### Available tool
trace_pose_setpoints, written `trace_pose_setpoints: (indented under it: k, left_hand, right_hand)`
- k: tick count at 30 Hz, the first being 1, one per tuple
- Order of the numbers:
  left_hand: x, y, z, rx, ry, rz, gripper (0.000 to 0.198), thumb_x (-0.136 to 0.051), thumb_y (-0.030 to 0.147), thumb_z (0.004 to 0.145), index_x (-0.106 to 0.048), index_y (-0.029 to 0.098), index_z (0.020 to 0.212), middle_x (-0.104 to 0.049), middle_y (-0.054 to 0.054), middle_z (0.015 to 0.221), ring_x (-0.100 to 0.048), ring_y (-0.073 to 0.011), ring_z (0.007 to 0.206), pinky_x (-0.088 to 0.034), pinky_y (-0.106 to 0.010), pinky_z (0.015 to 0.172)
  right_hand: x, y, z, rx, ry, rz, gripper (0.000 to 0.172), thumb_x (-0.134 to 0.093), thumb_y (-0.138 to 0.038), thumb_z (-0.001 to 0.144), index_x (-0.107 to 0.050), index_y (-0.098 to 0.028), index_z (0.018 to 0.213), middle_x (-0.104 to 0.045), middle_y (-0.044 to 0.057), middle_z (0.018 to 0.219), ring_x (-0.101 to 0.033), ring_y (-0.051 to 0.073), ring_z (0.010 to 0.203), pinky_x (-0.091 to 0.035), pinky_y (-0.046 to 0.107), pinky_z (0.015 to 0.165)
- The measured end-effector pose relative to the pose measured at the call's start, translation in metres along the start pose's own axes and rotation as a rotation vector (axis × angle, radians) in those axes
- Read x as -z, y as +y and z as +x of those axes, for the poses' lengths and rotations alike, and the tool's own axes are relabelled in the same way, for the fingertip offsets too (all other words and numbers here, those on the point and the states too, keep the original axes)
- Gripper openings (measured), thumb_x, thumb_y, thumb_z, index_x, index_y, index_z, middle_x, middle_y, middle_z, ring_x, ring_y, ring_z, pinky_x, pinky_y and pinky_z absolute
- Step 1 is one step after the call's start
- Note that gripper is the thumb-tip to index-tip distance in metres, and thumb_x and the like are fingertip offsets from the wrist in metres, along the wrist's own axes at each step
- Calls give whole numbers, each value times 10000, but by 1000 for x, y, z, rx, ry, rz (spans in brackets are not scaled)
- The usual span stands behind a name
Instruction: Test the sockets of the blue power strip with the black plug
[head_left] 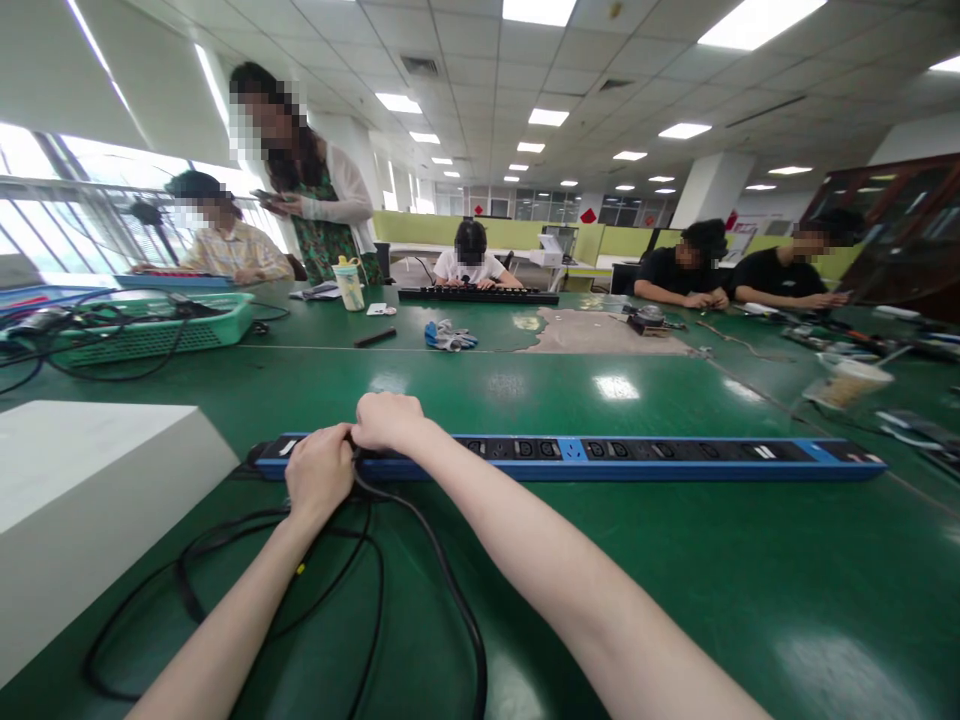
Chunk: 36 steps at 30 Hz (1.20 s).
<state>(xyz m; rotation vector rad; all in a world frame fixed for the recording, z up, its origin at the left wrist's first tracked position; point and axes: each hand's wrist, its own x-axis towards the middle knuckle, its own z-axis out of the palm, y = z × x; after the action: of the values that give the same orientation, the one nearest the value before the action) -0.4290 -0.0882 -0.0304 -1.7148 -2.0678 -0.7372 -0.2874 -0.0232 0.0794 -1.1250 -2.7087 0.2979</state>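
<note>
A long blue and black power strip [697, 452] with rows of sockets lies crosswise on the green table. Over its left part, my left hand [321, 468] and my right hand [386, 420] meet with fingers closed. A black cable [439, 545] comes out from between them and curves down toward the table's near side. Both hands appear to grip its upper end, though my fingers hide the exact hold and any plug. Further loops of thin black cable [379, 580] lie below my left hand and forearm.
A white box-like block [97, 480] stands close on the left, behind it a green basket [157, 335] of cables. Gloves [448, 336], a cup [349, 285] and a dark bar [375, 337] lie farther back. Several people are around the table; a plastic tub [851, 380] stands right.
</note>
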Motion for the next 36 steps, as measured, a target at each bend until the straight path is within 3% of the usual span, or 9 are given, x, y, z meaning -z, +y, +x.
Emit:
trace_pose_setpoints:
  k: [4,7,12,19,23,30,36]
  left_hand:
    - [-2,-1,2,0,-5,-15,370,-382,225,981,-708,225,1154,-756,-92,1123,-665,-271,1050,-443,-368,889]
    - [-2,-1,2,-8,-2,0,354,-378,232,982,-710,214,1102,-756,-101,1091,-664,-274,1038,-443,-366,880]
    - [-4,-3,1,-13,-9,53,337,-355,264,1003,-673,197,915,-743,-126,989,-671,-291,1027,-451,-367,876]
    - [-15,-14,0,-42,12,53,324,-419,295,981,-689,160,1097,-738,-173,1130,-659,-333,1146,-470,-409,947]
    - [-18,-17,-1,-32,12,34,335,-424,290,978,-686,164,1144,-735,-173,1176,-650,-329,1192,-461,-417,1001]
    - [-23,-24,-3,-80,21,54,391,-476,208,892,-665,163,1232,-720,-173,1266,-620,-323,1259,-427,-412,1069]
    - [-19,-19,0,-70,1,53,359,-443,260,928,-668,164,1191,-726,-171,1240,-633,-322,1214,-424,-419,1060]
  right_hand:
    - [22,20,1,196,-149,14,212,-738,-361,843,-802,-260,1018,-797,69,1071,-752,258,984,-587,331,831]
    - [25,20,-7,342,-77,-76,179,-711,-258,856,-803,-256,1010,-797,62,1038,-755,244,958,-582,310,804]
    - [18,4,-27,511,22,-283,174,-629,-124,922,-783,-162,994,-786,137,1046,-758,264,959,-589,349,808]
    - [14,-3,-22,668,59,-432,191,-606,-91,975,-781,-111,1048,-783,161,1091,-755,284,1025,-581,380,855]
    - [13,-2,-19,708,40,-441,149,-643,-96,963,-785,-122,999,-793,145,1043,-763,269,991,-577,356,829]
    - [-11,-4,-23,742,159,-406,205,-597,-80,990,-792,-140,963,-796,141,1038,-756,260,1006,-567,363,842]
    - [-6,0,-25,679,139,-399,201,-600,-105,992,-796,-142,974,-794,142,1042,-761,284,984,-574,377,799]
